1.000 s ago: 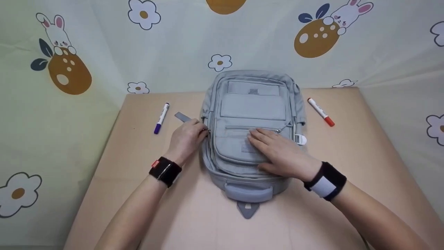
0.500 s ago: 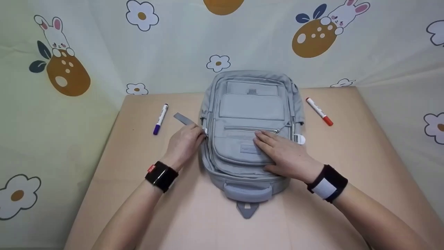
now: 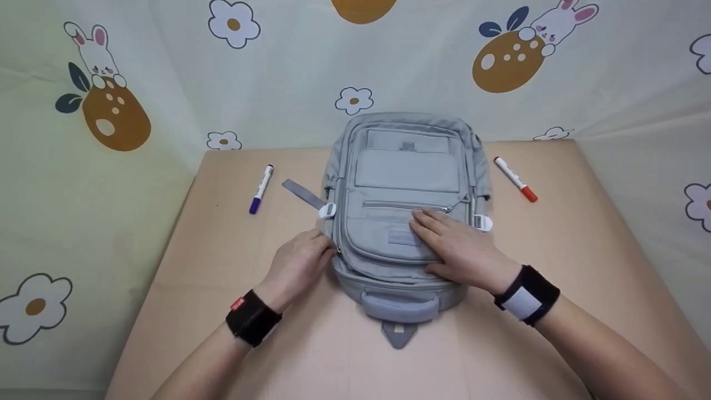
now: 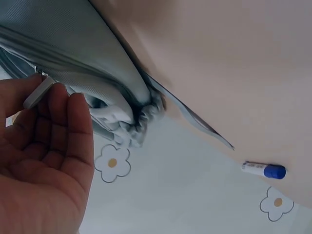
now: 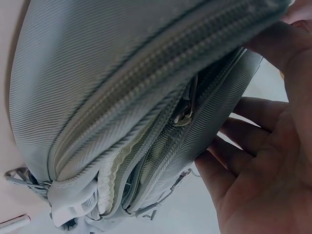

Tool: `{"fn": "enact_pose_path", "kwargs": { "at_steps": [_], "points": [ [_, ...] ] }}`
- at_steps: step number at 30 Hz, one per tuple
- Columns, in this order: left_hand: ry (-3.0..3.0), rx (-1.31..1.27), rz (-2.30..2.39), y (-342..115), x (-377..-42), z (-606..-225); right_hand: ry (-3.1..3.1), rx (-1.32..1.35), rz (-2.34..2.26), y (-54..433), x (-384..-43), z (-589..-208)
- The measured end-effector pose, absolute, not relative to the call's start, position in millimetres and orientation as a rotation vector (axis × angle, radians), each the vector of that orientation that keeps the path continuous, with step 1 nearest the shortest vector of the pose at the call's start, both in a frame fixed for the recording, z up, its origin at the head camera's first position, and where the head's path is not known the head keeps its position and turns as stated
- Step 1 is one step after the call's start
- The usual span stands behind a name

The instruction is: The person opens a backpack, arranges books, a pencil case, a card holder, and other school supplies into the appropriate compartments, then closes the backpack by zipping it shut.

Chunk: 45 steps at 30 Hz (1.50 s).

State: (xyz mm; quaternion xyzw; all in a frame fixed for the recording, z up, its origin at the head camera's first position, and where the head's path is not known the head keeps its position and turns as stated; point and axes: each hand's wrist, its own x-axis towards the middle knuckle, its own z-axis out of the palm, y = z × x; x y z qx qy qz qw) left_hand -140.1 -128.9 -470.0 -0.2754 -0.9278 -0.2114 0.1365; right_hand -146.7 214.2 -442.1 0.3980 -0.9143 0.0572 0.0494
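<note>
A grey backpack (image 3: 408, 172) lies front side up on the table, its top handle (image 3: 400, 308) toward me. At its left side, my left hand (image 3: 297, 264) pinches a zipper pull (image 4: 39, 92) between thumb and fingers, clearest in the left wrist view. My right hand (image 3: 464, 250) rests on the front pocket, fingers extended beside the small label (image 3: 404, 237). In the right wrist view, the side zipper gapes and a metal zipper slider (image 5: 184, 113) hangs in the gap near the fingers.
A purple-capped marker (image 3: 261, 189) lies left of the backpack and a red-capped marker (image 3: 515, 179) lies right. A grey strap (image 3: 303, 193) sticks out past a white buckle (image 3: 328, 211). Patterned cloth (image 3: 289, 72) hangs behind the table (image 3: 222, 244).
My left hand has slid along the backpack's left side toward the handle end, drawing the zipper pull and uncovering the white buckle. The right hand has shifted slightly right, baring the label.
</note>
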Motion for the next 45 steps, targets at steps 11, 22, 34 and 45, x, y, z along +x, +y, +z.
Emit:
{"fn": "enact_pose_path", "kwargs": {
  "at_steps": [11,22,34,45],
  "points": [
    [-2.652,-0.766,-0.656,-129,-131,-477,-2.793,1.175,0.331,228,-138,-441],
    [-2.614,-0.770,-0.671,-132,-129,-469,-2.875,1.047,0.408,252,-134,-450],
    [-2.739,-0.808,-0.697,-114,-105,-456,-2.888,1.019,0.424,250,-134,-452],
    [-2.757,-0.967,-0.707,-85,-95,-455,-2.864,1.021,0.401,249,-133,-454]
  ]
}}
